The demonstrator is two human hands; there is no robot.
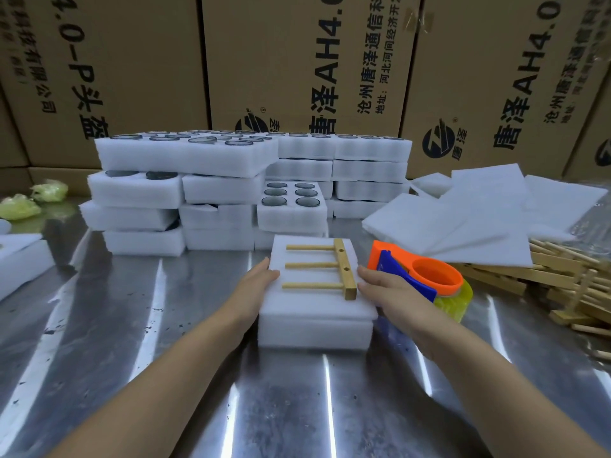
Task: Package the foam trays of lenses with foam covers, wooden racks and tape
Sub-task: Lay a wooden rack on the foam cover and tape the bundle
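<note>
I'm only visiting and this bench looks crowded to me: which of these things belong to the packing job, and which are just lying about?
Belonging to the job: covered foam tray between left hand and right hand; wooden rack lying on it; tape dispenser; stacked lens trays; loose foam covers; pile of racks.
Just lying about: crumpled yellow-green plastic; cardboard boxes behind.

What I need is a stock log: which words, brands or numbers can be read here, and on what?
"4.0-P头盔": left box
"有限公司": left box
"唐泽AH4.0": middle box
"沧州唐泽通信科": middle box, cut off
"地址:河北河间经济开": middle box, cut off
"唐泽AH4.0": right box
"唐泽": logo, right box
Other small print: too blurred.
</note>
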